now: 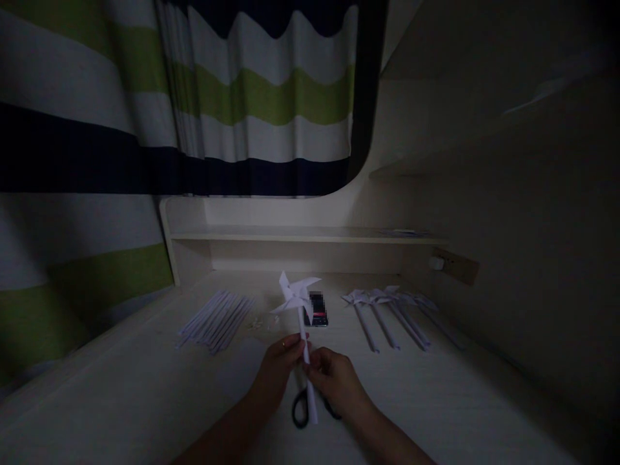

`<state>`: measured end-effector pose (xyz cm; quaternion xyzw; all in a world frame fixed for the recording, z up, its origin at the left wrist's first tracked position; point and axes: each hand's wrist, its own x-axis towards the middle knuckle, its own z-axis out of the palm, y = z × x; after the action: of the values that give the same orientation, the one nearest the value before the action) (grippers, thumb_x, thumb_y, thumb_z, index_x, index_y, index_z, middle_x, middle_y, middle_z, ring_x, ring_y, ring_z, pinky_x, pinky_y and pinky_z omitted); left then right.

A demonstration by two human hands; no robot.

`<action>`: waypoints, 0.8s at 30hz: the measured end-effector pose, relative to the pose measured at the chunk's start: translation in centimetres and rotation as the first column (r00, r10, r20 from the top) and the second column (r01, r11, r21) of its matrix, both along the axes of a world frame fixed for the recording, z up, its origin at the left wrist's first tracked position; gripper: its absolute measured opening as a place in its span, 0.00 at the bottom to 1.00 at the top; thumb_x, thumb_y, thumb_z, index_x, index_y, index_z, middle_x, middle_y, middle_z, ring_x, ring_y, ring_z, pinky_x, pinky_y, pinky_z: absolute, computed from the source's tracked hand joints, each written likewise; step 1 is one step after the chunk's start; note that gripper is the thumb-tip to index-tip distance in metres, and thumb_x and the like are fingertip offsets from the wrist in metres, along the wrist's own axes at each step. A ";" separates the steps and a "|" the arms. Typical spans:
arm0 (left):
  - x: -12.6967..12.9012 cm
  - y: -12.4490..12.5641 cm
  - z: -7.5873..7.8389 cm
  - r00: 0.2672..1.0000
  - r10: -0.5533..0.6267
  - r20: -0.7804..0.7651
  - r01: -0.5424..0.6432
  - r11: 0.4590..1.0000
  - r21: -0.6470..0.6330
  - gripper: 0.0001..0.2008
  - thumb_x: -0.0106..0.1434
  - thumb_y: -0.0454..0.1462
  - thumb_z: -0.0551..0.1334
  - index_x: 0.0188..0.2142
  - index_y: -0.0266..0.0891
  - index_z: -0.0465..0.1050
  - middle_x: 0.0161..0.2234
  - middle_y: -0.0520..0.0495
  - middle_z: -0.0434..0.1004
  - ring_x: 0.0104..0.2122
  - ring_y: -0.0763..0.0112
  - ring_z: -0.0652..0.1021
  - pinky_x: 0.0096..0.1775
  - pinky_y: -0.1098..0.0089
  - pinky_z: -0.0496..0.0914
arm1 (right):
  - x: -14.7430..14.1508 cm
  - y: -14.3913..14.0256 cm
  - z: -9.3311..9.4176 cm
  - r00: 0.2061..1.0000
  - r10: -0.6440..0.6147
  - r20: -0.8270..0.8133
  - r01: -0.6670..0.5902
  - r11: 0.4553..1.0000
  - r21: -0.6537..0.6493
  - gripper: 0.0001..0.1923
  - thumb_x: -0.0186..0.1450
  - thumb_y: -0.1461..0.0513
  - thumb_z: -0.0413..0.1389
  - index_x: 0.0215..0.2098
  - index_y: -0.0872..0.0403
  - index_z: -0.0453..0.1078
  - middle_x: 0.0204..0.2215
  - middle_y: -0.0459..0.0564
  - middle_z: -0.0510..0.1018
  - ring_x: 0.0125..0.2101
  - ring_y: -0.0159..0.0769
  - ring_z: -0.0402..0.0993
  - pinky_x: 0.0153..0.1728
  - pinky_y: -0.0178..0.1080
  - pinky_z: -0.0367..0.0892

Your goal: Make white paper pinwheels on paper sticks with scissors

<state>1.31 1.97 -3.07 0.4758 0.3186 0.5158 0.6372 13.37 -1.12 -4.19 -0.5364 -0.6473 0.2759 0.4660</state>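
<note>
While the light is poor, both hands are seen at the near middle of the desk (145,387), closed on one white paper pinwheel (296,298). The left hand (278,368) has its fingers curled and pinches the pinwheel's stick from the left; a ring shows on one finger. The right hand (336,381) pinches the same stick from the right, just below the left hand's grip, fingers pressed together around it. The pinwheel stands close to upright above the desk, vanes at the top, the stick's lower end projecting below both hands.

Black-handled scissors (303,408) lie on the desk directly beneath the hands, partly hidden by them and by the stick. Toward the far left of the desk a row of white paper sticks (216,320) lies side by side. Toward the far right edge, several finished pinwheels (387,313) lie flat, heads pointing to the back. A small dark object (317,310) lies behind the held pinwheel; its nature cannot be determined. A low shelf (300,234) runs along the desk's far edge, and a striped curtain (261,97) hangs above it.
</note>
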 end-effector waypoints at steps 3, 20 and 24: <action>0.1 0.2 0.1 0.998 0.062 0.029 -0.062 0.998 -0.027 0.14 0.43 0.41 0.66 0.30 0.34 0.74 0.28 0.45 0.74 0.31 0.67 0.72 0.35 0.68 0.65 | -0.1 -0.2 0.1 0.995 -0.047 0.089 0.049 0.998 -0.024 0.02 0.50 0.64 0.51 0.21 0.56 0.64 0.17 0.43 0.68 0.19 0.28 0.63 0.21 0.29 0.55; 0.0 0.2 -0.5 0.970 0.110 -0.218 -0.129 0.989 -0.073 0.15 0.44 0.39 0.63 0.32 0.35 0.72 0.30 0.46 0.73 0.28 0.71 0.72 0.34 0.69 0.64 | 8.8 4.9 -1.3 0.783 -0.434 0.446 0.509 0.859 -0.059 0.11 0.56 0.61 0.49 0.31 0.57 0.71 0.29 0.53 0.77 0.33 0.37 0.72 0.30 0.32 0.61; 0.1 0.4 -0.9 0.965 0.104 -0.242 -0.128 0.988 -0.086 0.12 0.43 0.38 0.63 0.30 0.36 0.72 0.27 0.49 0.72 0.27 0.72 0.72 0.33 0.70 0.64 | 9.5 5.9 -1.8 0.707 -0.463 0.534 0.581 0.811 -0.066 0.12 0.56 0.62 0.48 0.30 0.58 0.72 0.29 0.57 0.77 0.34 0.40 0.72 0.30 0.34 0.61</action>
<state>1.42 2.41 -4.01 0.4815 0.4451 0.4753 0.5866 22.85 4.74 -6.04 -0.8003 -0.5279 0.0578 0.2784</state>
